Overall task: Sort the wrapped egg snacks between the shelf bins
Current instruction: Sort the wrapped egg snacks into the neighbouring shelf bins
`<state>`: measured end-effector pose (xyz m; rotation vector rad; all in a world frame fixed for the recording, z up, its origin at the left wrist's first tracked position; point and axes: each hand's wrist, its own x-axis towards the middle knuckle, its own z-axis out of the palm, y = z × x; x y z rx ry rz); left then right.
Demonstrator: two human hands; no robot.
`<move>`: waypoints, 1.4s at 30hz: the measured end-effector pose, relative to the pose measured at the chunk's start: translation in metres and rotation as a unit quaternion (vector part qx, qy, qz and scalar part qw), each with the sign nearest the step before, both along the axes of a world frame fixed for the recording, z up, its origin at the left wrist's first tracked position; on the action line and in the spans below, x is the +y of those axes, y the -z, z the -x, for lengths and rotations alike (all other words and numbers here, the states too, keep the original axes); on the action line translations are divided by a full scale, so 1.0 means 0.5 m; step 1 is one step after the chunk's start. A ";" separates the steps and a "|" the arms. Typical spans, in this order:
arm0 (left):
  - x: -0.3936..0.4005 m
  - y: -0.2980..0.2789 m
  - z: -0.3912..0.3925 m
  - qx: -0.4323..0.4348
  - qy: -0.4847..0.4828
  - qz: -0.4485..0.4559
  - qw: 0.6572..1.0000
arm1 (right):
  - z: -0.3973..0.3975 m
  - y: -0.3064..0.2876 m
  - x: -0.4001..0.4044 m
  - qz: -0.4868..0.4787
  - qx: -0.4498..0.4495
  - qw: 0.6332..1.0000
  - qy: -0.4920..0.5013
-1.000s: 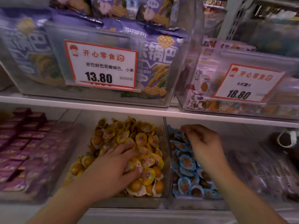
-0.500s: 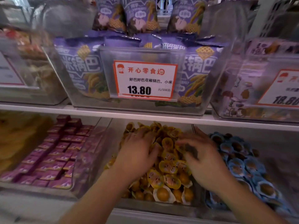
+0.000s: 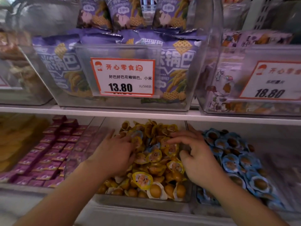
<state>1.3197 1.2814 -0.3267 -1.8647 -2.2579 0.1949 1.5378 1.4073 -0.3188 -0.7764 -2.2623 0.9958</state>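
A clear bin [image 3: 143, 203] on the lower shelf holds a heap of yellow-wrapped egg snacks [image 3: 156, 170]. A couple of blue-wrapped ones [image 3: 136, 134] lie mixed into that heap near the back. To its right, another bin is piled with blue-wrapped egg snacks [image 3: 236, 154]. My left hand [image 3: 114, 154] lies palm down on the left part of the yellow heap, fingers reaching in. My right hand [image 3: 195, 154] hovers over the heap's right side with fingers curved; I cannot see anything held in it.
Left of the yellow bin sits a bin of small purple packets [image 3: 48, 154], and a yellow-filled bin at the far left. The white shelf edge [image 3: 146, 114] runs just above the hands, carrying bins of purple snack bags with price tags 13.80 [image 3: 122, 77] and 18.80.
My right hand left the blue bin and came over the yellow heap. My left hand slid further back and left in that heap. The view shifted right to left.
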 end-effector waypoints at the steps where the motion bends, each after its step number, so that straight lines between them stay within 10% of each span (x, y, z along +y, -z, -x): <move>1: 0.004 -0.009 0.005 0.002 -0.037 0.016 0.999 | 0.000 0.000 -0.002 0.001 0.006 1.000 0.002; 5: 0.045 -0.028 0.010 -0.008 -0.051 -0.005 0.999 | 0.003 -0.004 -0.007 0.009 0.014 1.000 0.005; 10: 0.118 0.006 -0.047 -0.310 -0.029 -0.096 0.946 | 0.006 -0.006 -0.010 0.006 0.016 1.000 0.013; 25: 0.171 0.044 -0.009 -0.241 -0.102 0.159 0.952 | 0.002 -0.008 -0.008 0.012 0.018 1.000 0.002; 42: 0.194 0.080 -0.024 -0.225 0.005 0.097 0.970 | 0.011 -0.004 -0.010 -0.008 0.024 1.000 0.017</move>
